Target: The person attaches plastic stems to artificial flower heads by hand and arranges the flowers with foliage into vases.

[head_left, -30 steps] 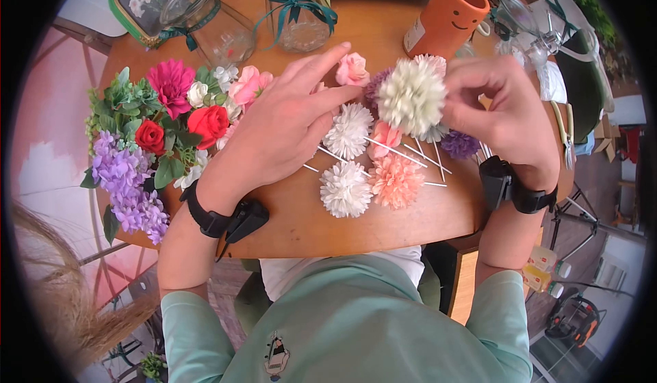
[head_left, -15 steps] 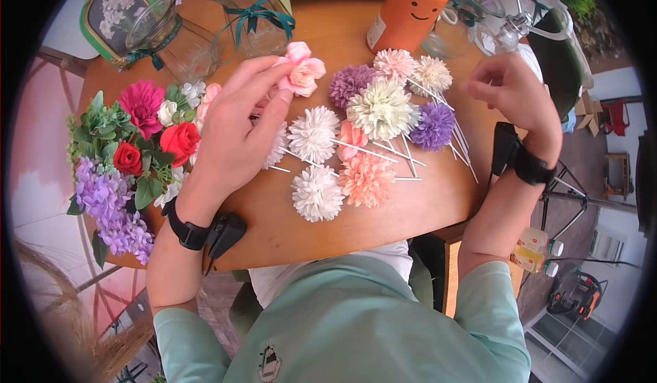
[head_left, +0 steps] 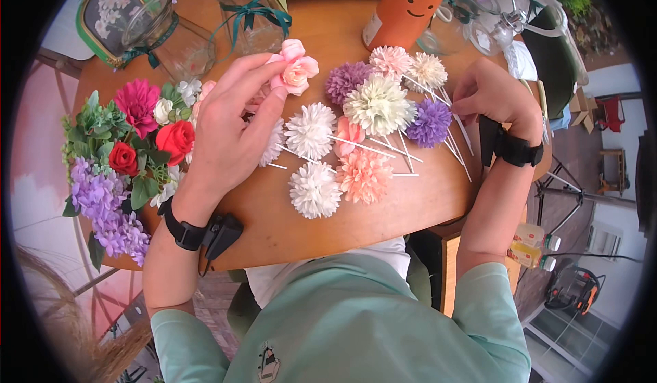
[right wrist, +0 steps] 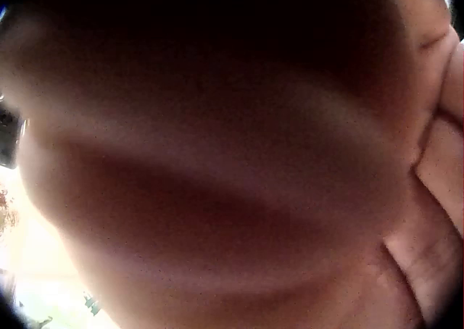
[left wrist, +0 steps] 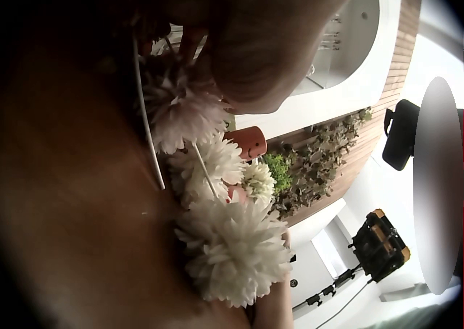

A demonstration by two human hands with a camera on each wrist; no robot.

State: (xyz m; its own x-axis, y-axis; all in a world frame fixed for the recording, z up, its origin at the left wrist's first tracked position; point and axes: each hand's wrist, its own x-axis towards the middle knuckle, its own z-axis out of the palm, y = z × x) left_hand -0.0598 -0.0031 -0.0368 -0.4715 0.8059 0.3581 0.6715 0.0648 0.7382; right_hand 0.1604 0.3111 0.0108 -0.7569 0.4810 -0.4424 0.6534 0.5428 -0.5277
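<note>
In the head view, my left hand (head_left: 236,119) pinches a pink rose (head_left: 298,75) between thumb and fingers. More pink petals show partly under its palm. Beside that hand lie white pompom flowers (head_left: 310,131) on white stems; the left wrist view shows a white pompom flower (left wrist: 235,253) close up. My right hand (head_left: 496,92) is at the right of the flower pile, thumb and fingertips close together over the white stems by a purple pompom flower (head_left: 429,123). I cannot tell whether it holds a stem. Its bent fingers (right wrist: 428,271) fill the right wrist view.
Left on the table (head_left: 274,236) lies a bunch with red roses (head_left: 175,142) and lilac blossoms (head_left: 102,198). Behind stand glass vases (head_left: 256,34) with green ribbons, a green-framed picture (head_left: 113,13) and an orange smiley cup (head_left: 407,10). A glass sprayer (head_left: 499,30) stands back right.
The left hand drew back left and took the pink rose. The right hand let go of the pale green pompom flower on the pile, withdrew right, then came in to the stems. The view shifted slightly.
</note>
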